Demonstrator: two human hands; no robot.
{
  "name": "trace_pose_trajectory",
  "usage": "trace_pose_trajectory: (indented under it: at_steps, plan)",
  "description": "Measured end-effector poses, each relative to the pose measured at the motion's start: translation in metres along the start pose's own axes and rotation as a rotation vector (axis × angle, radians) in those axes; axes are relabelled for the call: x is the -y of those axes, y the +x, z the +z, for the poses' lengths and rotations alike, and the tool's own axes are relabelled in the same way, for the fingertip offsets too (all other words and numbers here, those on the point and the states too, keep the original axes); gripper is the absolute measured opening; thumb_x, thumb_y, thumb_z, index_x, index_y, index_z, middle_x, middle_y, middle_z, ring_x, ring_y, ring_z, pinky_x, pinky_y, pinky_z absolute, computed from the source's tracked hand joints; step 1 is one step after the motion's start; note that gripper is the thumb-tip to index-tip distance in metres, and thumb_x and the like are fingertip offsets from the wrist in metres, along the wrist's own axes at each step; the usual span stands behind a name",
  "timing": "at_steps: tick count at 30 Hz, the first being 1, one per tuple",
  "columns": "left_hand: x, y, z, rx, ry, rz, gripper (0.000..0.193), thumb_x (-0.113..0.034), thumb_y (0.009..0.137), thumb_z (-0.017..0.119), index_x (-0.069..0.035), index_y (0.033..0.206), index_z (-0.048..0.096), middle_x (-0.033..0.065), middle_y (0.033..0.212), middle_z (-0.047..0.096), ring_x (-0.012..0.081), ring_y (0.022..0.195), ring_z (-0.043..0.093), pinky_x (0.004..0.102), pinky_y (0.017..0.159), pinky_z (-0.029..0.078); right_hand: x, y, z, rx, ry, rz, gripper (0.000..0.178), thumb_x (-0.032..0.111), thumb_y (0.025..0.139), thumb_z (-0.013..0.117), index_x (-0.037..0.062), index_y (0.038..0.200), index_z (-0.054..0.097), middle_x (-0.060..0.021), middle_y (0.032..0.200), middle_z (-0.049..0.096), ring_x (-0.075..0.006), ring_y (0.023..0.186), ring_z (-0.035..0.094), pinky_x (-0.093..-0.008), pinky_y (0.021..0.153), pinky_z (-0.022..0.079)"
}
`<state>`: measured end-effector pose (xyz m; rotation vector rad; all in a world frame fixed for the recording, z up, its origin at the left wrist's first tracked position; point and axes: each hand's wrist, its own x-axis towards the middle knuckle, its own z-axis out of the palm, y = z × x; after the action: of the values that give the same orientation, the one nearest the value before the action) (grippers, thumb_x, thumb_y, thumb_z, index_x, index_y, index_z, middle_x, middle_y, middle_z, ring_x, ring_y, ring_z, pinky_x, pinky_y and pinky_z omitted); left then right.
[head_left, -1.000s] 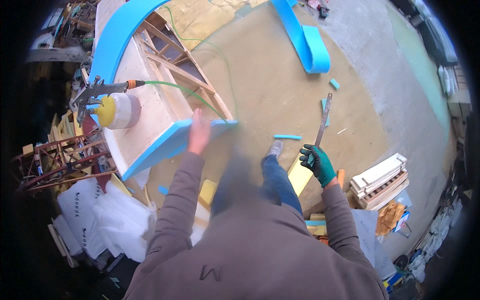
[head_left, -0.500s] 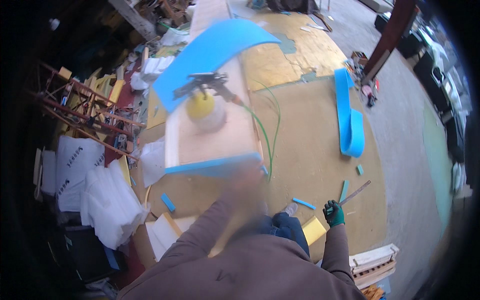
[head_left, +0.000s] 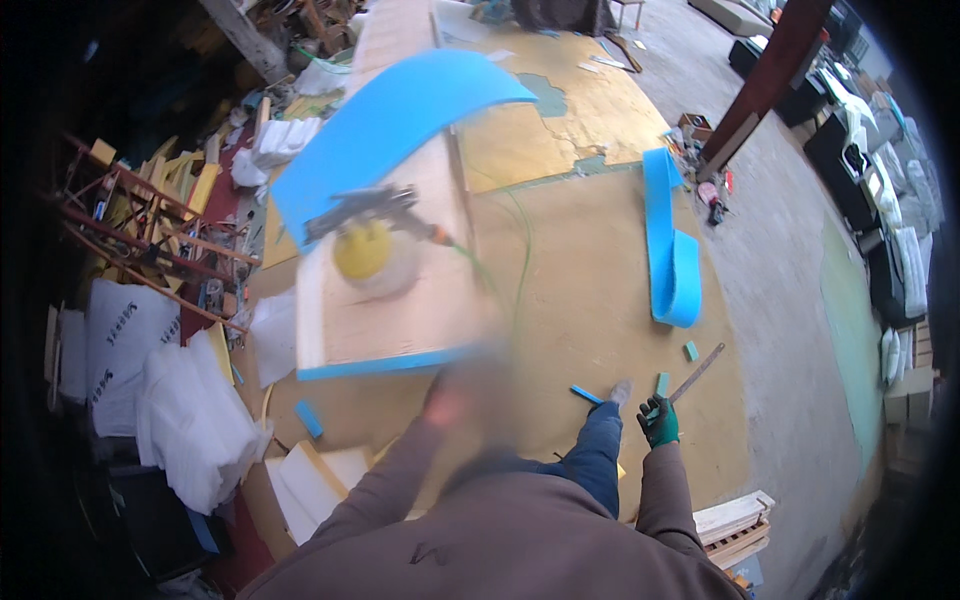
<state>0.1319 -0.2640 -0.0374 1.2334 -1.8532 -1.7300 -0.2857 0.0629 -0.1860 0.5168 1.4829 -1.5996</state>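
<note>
My right hand (head_left: 658, 422), in a green and dark glove, is closed around one end of a thin metal ruler (head_left: 698, 372), which points away to the upper right. Motion and a dark blur smear my left hand (head_left: 440, 402), so its fingers cannot be made out. It is nearest to the blue foam strip (head_left: 385, 364) along the near edge of a pale wooden board (head_left: 400, 325). On that board stands a spray gun (head_left: 362, 208) with a yellow-topped pot (head_left: 362, 250). A large curved blue foam sheet (head_left: 400, 125) lies behind the gun.
A thin green hose (head_left: 527, 240) trails from the gun. Right of the board lies a folded blue foam strip (head_left: 672, 260). Small foam offcuts (head_left: 309, 418) are scattered about. White wrapped bundles (head_left: 190, 425) and a red metal frame (head_left: 130, 215) crowd the left; a red post (head_left: 765, 85) stands right.
The view has shifted, so the board and foam appear farther left and lower. One leg has stepped forward to the right. My right hand keeps its grip on the ruler; my left stays blurred.
</note>
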Motion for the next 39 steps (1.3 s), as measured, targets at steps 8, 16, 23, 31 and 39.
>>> trace_pose_trajectory:
  at_steps: [8, 16, 23, 31, 39]
  plan:
    - [-0.003, 0.01, 0.04, -0.435, 0.522, -0.138, 0.033, -0.03, 0.105, 0.066, -0.001, 0.121, 0.072, 0.0209, 0.115, 0.075, 0.0417, 0.107, 0.07, 0.048, 0.096, 0.055, 0.05, 0.174, -0.101, -0.045, -0.338, -0.183, 0.039, 0.042, 0.103, 0.067, 0.0181, 0.133, 0.068, -0.0031, 0.125, 0.061, -0.0222, 0.103, 0.063, -0.0522, 0.089, 0.052]
    - [0.009, 0.003, 0.057, -0.964, 0.444, -0.447, 0.032, -0.032, 0.106, 0.072, 0.0, 0.104, 0.073, 0.0067, 0.093, 0.075, 0.0144, 0.087, 0.068, 0.0324, 0.077, 0.053, 0.13, 0.425, -0.179, -0.168, -0.388, -0.048, 0.03, 0.032, 0.11, 0.057, 0.0115, 0.122, 0.075, 0.0106, 0.072, 0.044, -0.0053, 0.057, 0.039, -0.0237, 0.051, 0.032]
    - [-0.013, -0.006, 0.033, -1.176, 0.382, -0.644, 0.034, -0.035, 0.105, 0.073, -0.003, 0.096, 0.071, 0.0084, 0.086, 0.073, 0.0159, 0.072, 0.065, 0.0305, 0.061, 0.049, 0.199, 0.602, -0.206, -0.074, -0.601, -0.233, 0.034, 0.033, 0.104, 0.061, 0.0095, 0.125, 0.074, -0.0087, 0.127, 0.063, -0.0218, 0.111, 0.064, -0.04, 0.099, 0.051]
    - [-0.071, 0.022, 0.051, -1.093, 0.439, -0.873, 0.036, -0.049, 0.102, 0.075, -0.018, 0.09, 0.064, -0.0023, 0.082, 0.068, 0.0067, 0.071, 0.063, 0.0197, 0.057, 0.037, 0.196, 0.716, -0.208, -0.089, -0.451, -0.1, 0.036, 0.035, 0.111, 0.057, 0.0142, 0.13, 0.079, 0.0051, 0.085, 0.052, -0.0074, 0.076, 0.048, -0.0278, 0.068, 0.04]
    - [-0.083, 0.021, 0.061, -1.152, 0.497, -0.945, 0.047, -0.041, 0.104, 0.074, -0.001, 0.13, 0.069, 0.0082, 0.115, 0.072, 0.0169, 0.1, 0.068, 0.0339, 0.083, 0.054, 0.182, 0.804, -0.21, 0.312, -0.604, -0.074, 0.043, 0.03, 0.112, 0.057, 0.0075, 0.147, 0.067, -0.0057, 0.145, 0.068, -0.018, 0.126, 0.062, -0.0349, 0.106, 0.049]
